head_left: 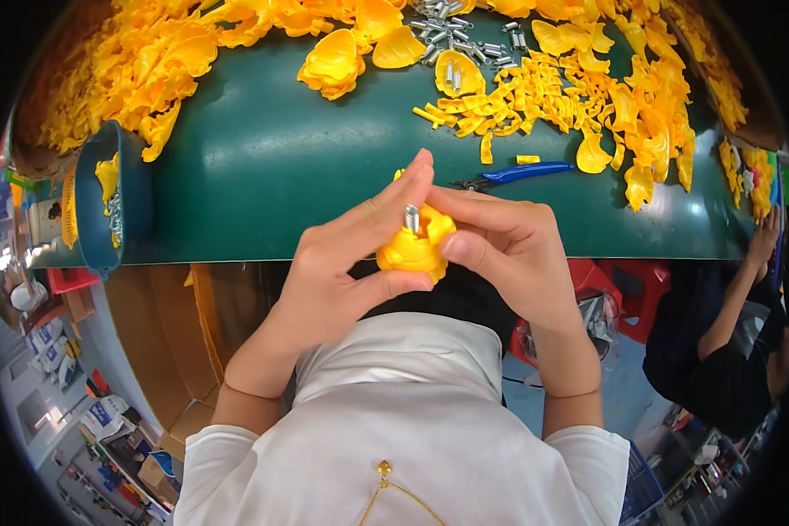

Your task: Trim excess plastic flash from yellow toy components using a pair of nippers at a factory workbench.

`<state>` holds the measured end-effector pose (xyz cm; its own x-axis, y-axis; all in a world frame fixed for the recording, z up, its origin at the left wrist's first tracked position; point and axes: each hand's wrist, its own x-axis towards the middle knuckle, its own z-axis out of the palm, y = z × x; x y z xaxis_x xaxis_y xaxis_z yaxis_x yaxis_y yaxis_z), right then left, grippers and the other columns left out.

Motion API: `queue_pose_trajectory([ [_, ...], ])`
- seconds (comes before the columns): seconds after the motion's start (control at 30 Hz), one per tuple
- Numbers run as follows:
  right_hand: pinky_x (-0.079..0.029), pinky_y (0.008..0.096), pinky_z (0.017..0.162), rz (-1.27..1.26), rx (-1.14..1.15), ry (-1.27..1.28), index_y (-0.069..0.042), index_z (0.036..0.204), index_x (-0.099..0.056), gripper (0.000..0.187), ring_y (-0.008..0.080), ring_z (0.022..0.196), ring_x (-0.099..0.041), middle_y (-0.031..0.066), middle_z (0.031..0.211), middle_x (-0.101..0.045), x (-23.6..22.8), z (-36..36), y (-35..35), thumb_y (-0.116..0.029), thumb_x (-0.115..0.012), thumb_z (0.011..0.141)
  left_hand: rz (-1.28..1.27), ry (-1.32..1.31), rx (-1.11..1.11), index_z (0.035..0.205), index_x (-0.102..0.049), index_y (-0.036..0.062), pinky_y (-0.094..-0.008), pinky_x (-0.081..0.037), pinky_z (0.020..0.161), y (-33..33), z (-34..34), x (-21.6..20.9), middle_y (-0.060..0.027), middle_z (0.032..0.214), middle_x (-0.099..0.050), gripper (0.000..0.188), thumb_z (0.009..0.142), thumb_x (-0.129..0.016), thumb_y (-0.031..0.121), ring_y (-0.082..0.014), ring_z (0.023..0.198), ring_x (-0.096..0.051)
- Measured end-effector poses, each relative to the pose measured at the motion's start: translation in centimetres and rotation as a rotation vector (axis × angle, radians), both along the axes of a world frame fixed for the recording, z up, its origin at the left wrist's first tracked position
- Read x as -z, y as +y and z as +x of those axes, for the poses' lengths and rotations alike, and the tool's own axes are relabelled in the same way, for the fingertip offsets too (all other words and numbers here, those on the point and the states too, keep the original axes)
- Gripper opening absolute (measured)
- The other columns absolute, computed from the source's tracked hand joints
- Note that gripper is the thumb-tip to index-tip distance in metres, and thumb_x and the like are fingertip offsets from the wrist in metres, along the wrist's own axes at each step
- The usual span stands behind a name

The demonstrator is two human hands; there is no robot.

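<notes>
Bare forearms [259, 368] angle inward from short white sleeves [215, 460]: the left hand [346, 237], fingers stretched forward and thumb along the near side, and the right hand [513, 245], fingers bent and thumb pressed on the right side, together grip a yellow cupped piece [406, 254] over the near edge of the green desk [237, 175]. A silver cylinder [412, 217] stands up from it. Beyond lie blue-handled cutters [530, 172], yellow strips [535, 92] and loose silver pieces [453, 35].

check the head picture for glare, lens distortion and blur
Head view: broad glare on the table, with a small whitish patch toward the right; head view: curved black border and leaning lower-left background, fisheye distortion; head view: left hand, right hand and yellow part look fairly sharp.
</notes>
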<state>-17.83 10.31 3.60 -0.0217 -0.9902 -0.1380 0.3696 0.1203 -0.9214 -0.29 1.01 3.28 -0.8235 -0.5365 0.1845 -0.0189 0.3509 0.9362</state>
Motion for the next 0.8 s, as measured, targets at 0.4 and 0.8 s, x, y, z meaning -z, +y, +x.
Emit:
queue_pose_trajectory([
  [0.4, -0.050, 0.0377, 0.091, 0.078, -0.024, -0.341, 0.011, 0.131, -0.040, 0.053, 0.0298, 0.104, -0.062, 0.0188, 0.125, -0.055, 1.2, -1.1, 0.1, -0.031, -0.042, 0.099, 0.868, 0.396, -0.078, 0.137, -0.035, -0.0055, -0.0358, -0.049, 0.092, -0.3, 0.4, 1.3, -0.0210, 0.143, -0.035, 0.071, 0.085, -0.067, 0.030, -0.0243, 0.113, -0.056],
  [0.8, -0.049, 0.0252, 0.080, -0.149, 0.004, 0.202, 0.004, 0.125, -0.048, 0.040, 0.0124, 0.099, -0.056, 0.0080, 0.110, -0.054, 0.8, -1.4, -0.5, -0.026, -0.045, 0.098, 0.947, 0.224, 0.208, 0.129, -0.050, -0.0034, -0.0353, -0.050, 0.087, -0.5, 1.1, 0.7, -0.0173, 0.139, -0.037, 0.057, 0.076, -0.069, 0.005, -0.0273, 0.102, -0.060],
])
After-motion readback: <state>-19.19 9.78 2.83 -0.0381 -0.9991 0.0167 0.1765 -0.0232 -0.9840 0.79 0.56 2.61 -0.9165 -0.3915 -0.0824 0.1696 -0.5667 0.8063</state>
